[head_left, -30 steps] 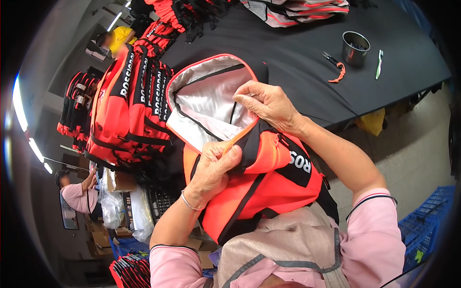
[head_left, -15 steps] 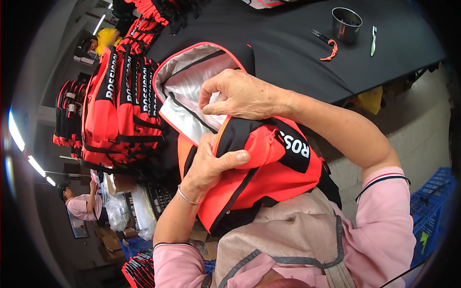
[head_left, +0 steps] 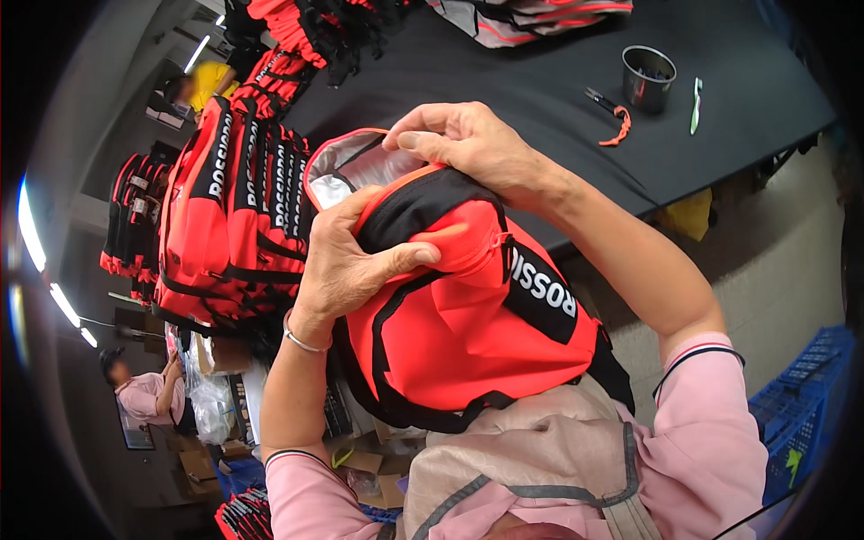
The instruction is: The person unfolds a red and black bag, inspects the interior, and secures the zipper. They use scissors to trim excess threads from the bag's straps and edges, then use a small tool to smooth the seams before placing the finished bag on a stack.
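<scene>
A bright red and black backpack (head_left: 450, 333) leans against my apron with its top unzipped, showing a silvery lining (head_left: 373, 166). My left hand (head_left: 346, 261) is wrapped over the near edge of the opening, its thumb pressed on the red front and its other fingers hidden behind the edge. Across the mouth of the backpack, my right hand (head_left: 472, 148) has its fingers curled and thumb drawn in at the far rim, seemingly pinching it. A black panel with white lettering runs down the front.
Several similar red backpacks (head_left: 202, 225) are stacked at left. On the black table (head_left: 513, 90) stand a metal cup (head_left: 648, 81), with thread snips (head_left: 612, 117) and a toothbrush (head_left: 696, 106) beside it. A blue crate (head_left: 805, 405) sits at right. Two people work in the left background.
My left hand has moved up and left, tilting the backpack so its opening looks narrower. My right hand has come out of the opening to the far rim.
</scene>
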A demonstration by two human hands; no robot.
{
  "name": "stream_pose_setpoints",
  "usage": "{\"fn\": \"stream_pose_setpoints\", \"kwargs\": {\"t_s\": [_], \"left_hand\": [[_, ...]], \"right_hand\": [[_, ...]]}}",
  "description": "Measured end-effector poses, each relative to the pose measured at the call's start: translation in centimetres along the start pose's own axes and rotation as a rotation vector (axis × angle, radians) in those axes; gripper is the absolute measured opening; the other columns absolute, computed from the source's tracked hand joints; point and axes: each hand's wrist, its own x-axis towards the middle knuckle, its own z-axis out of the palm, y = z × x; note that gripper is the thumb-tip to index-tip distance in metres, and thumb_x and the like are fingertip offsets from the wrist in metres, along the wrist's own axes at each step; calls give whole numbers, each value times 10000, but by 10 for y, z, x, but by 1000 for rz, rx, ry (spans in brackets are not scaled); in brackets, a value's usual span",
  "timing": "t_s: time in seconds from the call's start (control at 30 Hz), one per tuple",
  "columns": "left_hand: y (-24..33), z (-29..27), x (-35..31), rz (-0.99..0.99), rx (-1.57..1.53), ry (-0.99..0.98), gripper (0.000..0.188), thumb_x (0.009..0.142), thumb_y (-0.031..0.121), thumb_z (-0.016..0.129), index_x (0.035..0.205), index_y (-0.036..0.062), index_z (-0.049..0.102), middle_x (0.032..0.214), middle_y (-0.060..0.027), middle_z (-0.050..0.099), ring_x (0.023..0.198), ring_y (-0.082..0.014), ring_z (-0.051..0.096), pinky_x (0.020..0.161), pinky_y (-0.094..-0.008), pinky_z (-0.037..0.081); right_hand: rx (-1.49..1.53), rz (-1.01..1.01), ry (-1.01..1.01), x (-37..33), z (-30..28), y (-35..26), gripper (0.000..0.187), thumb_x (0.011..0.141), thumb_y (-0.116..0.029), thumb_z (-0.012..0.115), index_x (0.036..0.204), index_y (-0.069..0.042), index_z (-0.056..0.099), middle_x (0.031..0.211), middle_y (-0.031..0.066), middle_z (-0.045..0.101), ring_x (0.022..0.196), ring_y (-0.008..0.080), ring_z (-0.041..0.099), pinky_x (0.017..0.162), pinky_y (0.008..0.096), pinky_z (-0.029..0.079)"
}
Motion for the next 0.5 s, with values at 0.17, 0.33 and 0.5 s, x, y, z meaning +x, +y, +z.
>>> {"fn": "stream_pose_setpoints", "kwargs": {"t_s": [0.17,0.33,0.5], "left_hand": [[13,5,8,-104,-323,-72,349,819,194,819,1067,-23,704,894,-2,708,828,-68,629,779,-245,525],[7,16,22,-316,-678,-190,325,990,319,620,1055,8,687,840,63,610,769,-13,535,700,-207,462],[12,-12,35,-191,-574,-217,430,1035,353,532,1192,-22,672,1066,-53,707,951,-81,643,855,-221,515]], "right_hand": [[20,90,-47,2,-6,-3,264,991,-223,623,1095,15,664,1013,30,679,904,52,615,786,214,515],[-39,-24,-82,21,3,7,282,983,-243,634,1111,6,669,1054,35,677,950,83,624,838,246,515],[110,42,4,8,-10,-8,270,984,-227,636,1128,-1,665,1080,51,672,1008,91,611,870,246,513]]}}
